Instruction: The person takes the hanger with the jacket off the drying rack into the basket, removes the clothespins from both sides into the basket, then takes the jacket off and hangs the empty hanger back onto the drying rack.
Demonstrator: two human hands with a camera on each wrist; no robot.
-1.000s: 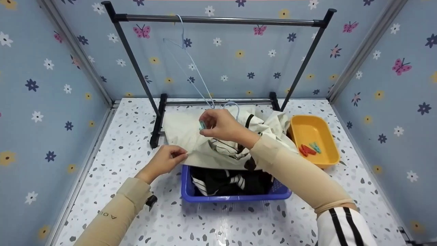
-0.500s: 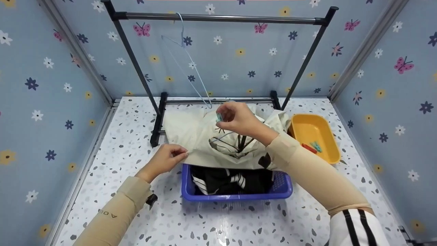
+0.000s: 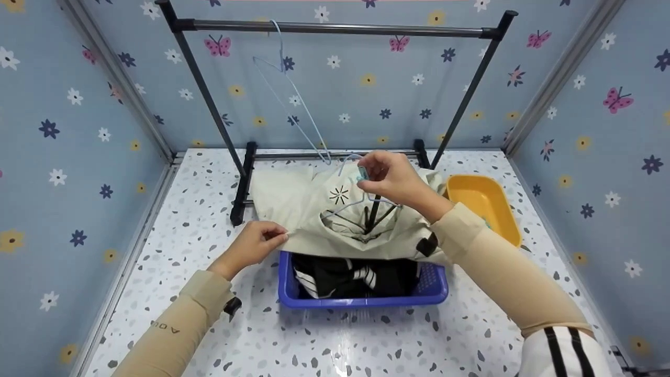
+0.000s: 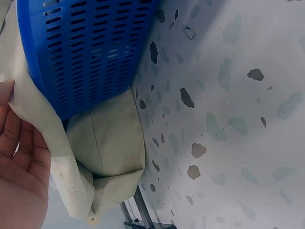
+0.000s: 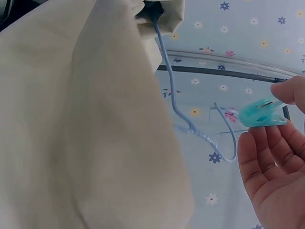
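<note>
A cream garment (image 3: 282,196) with a printed starburst lies spread over the far part of a blue basket (image 3: 361,302). My left hand (image 3: 254,243) pinches the garment's near left edge between thumb and fingers. Above the neck opening, my right hand (image 3: 395,178) pinches a teal clothespin (image 5: 259,114) between thumb and fingertips. A light blue wire hanger (image 5: 172,95) sits in the garment, its hook sticking out of the neck close to the clothespin. Inside the basket, black clothes with white stripes (image 3: 335,280) show below the garment.
Behind stands a dark metal clothes rack (image 3: 335,27), with an unloaded blue hanger (image 3: 306,104) hooked on its bar. At the right, a yellow tray (image 3: 473,189) is partly covered by my right forearm. Patterned walls enclose the speckled surface.
Carrying the clothespin, my right hand has moved to the right across the garment, uncovering the starburst and the hanger. The left hand keeps its place. My right forearm now hides the tray's red clothespins.
</note>
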